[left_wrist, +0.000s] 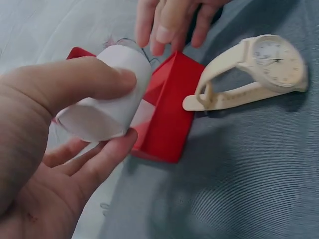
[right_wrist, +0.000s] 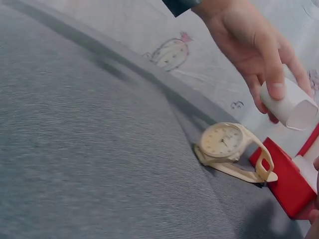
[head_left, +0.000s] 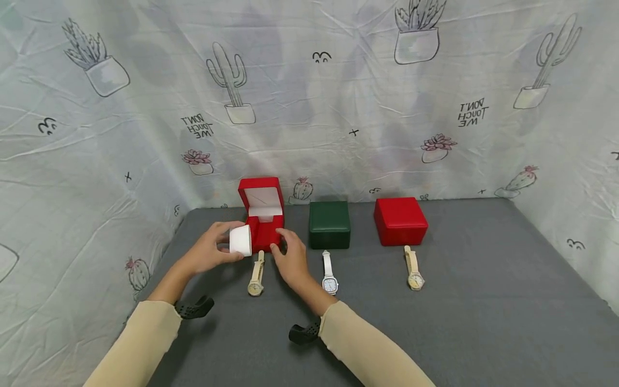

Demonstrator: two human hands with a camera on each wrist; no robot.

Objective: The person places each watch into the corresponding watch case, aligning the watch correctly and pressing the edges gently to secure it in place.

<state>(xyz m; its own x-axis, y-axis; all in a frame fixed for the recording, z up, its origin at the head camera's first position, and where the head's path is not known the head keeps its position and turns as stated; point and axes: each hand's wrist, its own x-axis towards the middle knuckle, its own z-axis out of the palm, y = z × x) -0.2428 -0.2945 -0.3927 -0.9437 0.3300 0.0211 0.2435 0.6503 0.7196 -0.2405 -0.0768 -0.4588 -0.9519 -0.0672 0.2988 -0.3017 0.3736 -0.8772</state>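
Note:
My left hand [head_left: 213, 246] grips a white watch cushion [head_left: 240, 240] between thumb and fingers, just left of the open red watch box [head_left: 276, 232]. The box's lid stands up at the back, showing a white lining. At the box's right side is my right hand [head_left: 292, 260], its fingers loosely bent and holding nothing; whether they touch the box I cannot tell. A cream watch [head_left: 256, 277] with a round dial lies in front of the box, its strap end towards it. The left wrist view shows the cushion [left_wrist: 122, 92] above the box [left_wrist: 172, 119].
A shut green box [head_left: 330, 224] stands to the right, a white watch [head_left: 329, 274] before it. Farther right is a shut red box [head_left: 400, 221] with another cream watch [head_left: 413, 269] in front. Behind the grey table [head_left: 464, 322] hangs a cactus-print cloth [head_left: 300, 97].

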